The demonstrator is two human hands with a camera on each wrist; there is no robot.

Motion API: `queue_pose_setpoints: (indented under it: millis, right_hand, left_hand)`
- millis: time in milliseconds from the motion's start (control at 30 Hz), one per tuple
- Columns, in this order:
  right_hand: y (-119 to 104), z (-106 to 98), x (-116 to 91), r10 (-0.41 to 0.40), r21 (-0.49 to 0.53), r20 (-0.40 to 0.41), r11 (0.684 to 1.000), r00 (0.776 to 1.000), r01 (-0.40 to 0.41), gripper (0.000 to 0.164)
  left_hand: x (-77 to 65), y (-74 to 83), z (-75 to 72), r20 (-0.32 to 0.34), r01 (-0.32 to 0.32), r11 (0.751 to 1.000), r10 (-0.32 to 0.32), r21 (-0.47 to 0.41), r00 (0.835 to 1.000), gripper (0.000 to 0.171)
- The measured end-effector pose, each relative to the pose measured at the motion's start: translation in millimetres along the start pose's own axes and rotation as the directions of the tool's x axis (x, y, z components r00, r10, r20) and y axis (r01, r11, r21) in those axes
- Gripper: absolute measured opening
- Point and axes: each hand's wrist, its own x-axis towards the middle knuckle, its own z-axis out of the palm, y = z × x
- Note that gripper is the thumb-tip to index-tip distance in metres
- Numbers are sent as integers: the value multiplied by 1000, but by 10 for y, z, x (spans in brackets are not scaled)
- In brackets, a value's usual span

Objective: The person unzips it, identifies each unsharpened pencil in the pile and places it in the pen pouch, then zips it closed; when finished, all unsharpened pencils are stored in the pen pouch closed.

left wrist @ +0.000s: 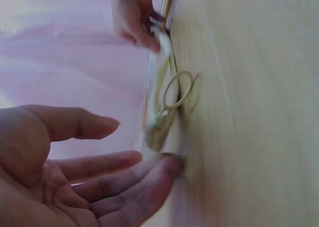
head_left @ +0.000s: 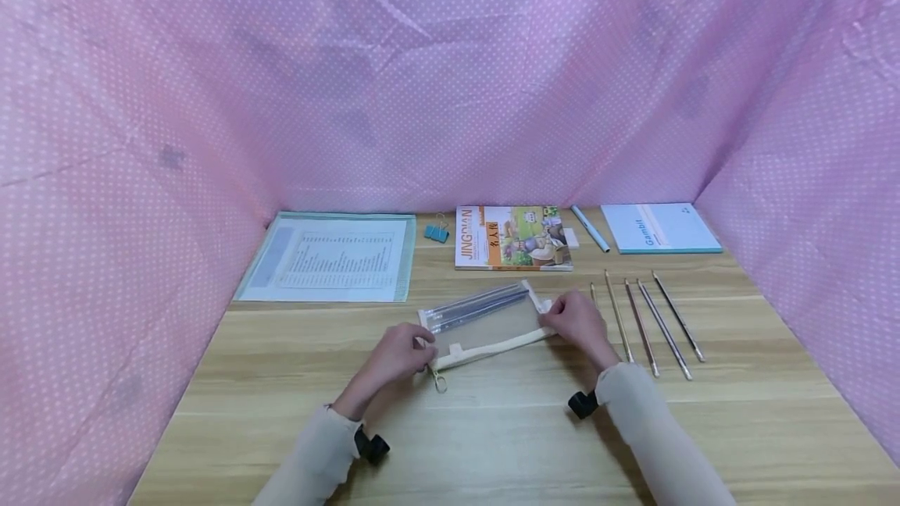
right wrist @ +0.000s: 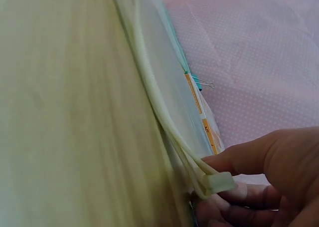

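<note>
A clear zip pencil pouch [head_left: 492,333] with cream edging lies on the table, and several pencils [head_left: 481,309] show inside along its far side. The right hand [head_left: 578,324] pinches the right end of the zipper edge between thumb and fingers; the zipper edge [right wrist: 149,82] bows slightly apart in the right wrist view. At the left end is the left hand [head_left: 397,354], its thumb spread away from the fingers and the fingertips right at the pouch's corner. A ring pull [left wrist: 178,90] hangs from that corner beside the left hand.
Several loose pencils [head_left: 640,326] lie right of the right hand. Along the back are a printed sheet in a folder [head_left: 330,260], a teal binder clip [head_left: 437,233], a picture book [head_left: 513,238], a blue pen [head_left: 591,229] and a light blue notebook [head_left: 661,228]. Pink cloth [head_left: 450,84] surrounds the table.
</note>
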Motion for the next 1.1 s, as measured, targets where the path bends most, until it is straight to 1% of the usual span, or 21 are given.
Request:
queue_pose_setpoints:
  millis: [67, 100, 167, 233, 300, 433, 500, 567, 633, 667, 700, 733, 767, 800, 833, 900, 933, 967, 1000, 1033, 1100]
  right_hand:
    - [20, -11, -44, 1, -40, -2, 999, 1000, -1, 20]
    - [26, -14, -65, -1, -51, -4, 999, 1000, 1, 21]
    - [36, -15, -94, 11, -67, -5, 998, 1000, -12, 22]
    - [39, -14, -112, 16, -78, -4, 997, 1000, -16, 24]
    - [35, -7, -122, 17, -86, -4, 996, 1000, -17, 25]
    - [23, -2, -111, 8, -114, -8, 993, 1000, -9, 25]
    - [7, -11, -109, 2, -157, -27, 988, 1000, -6, 26]
    - [-48, -27, -127, -9, -202, -59, 979, 998, -3, 26]
    - [-152, -20, -177, -54, -225, -93, 974, 994, 32, 25]
    - [-223, 5, -214, -83, -218, -94, 974, 992, 61, 24]
    - [-305, 44, -255, -125, -199, -82, 974, 989, 106, 21]
    - [-398, 98, -300, -165, -165, -50, 974, 985, 155, 18]
    - [-486, 172, -343, -212, -113, 6, 971, 977, 212, 14]
    - [-573, 258, -379, -264, -56, 71, 962, 962, 268, 12]
    - [-653, 350, -407, -307, 7, 148, 951, 940, 309, 13]
    - [-783, 542, -435, -367, 115, 296, 930, 882, 349, 21]
    - [-833, 632, -439, -383, 156, 354, 924, 853, 350, 25]
    - [-872, 719, -433, -396, 180, 395, 918, 829, 353, 29]
    - [-907, 795, -423, -411, 189, 416, 912, 811, 365, 32]
    - [-932, 865, -412, -415, 187, 433, 910, 800, 370, 34]
    - [-969, 979, -394, -415, 182, 449, 909, 791, 374, 36]
  left_hand:
    - [90, -37, -26, -16, 66, 995, -68, -69, 998, 27]
    - [139, -61, -35, -20, 98, 989, -101, -110, 995, 26]
    - [239, -108, -46, -24, 144, 970, -151, -194, 988, 24]
    - [328, -146, -49, -25, 169, 944, -184, -282, 983, 24]
    - [403, -181, -43, -32, 163, 921, -186, -354, 982, 24]
    - [490, -213, -27, -69, 122, 892, -169, -436, 983, 24]
    - [513, -220, -18, -88, 115, 888, -171, -444, 981, 23]
    - [529, -219, -10, -93, 121, 884, -182, -452, 979, 23]
    - [540, -215, -4, -94, 124, 886, -185, -447, 978, 22]
    - [546, -214, -1, -94, 124, 886, -185, -447, 978, 22]
    - [550, -211, -1, -93, 125, 885, -185, -449, 978, 23]
    - [550, -208, -1, -96, 123, 887, -184, -444, 978, 23]
    - [552, -209, -1, -100, 121, 888, -183, -443, 978, 23]
    - [553, -209, -2, -106, 119, 890, -183, -441, 977, 23]
    - [552, -208, -5, -110, 118, 889, -184, -442, 977, 23]
    - [549, -213, -7, -117, 116, 890, -185, -441, 976, 23]
    - [548, -213, -8, -118, 116, 889, -185, -442, 976, 23]
    - [549, -214, -7, -116, 115, 887, -184, -447, 976, 23]
    - [549, -218, -6, -114, 113, 886, -182, -449, 977, 24]
    - [547, -220, -5, -112, 113, 887, -182, -448, 977, 24]
    - [542, -229, -4, -109, 119, 888, -185, -445, 977, 23]
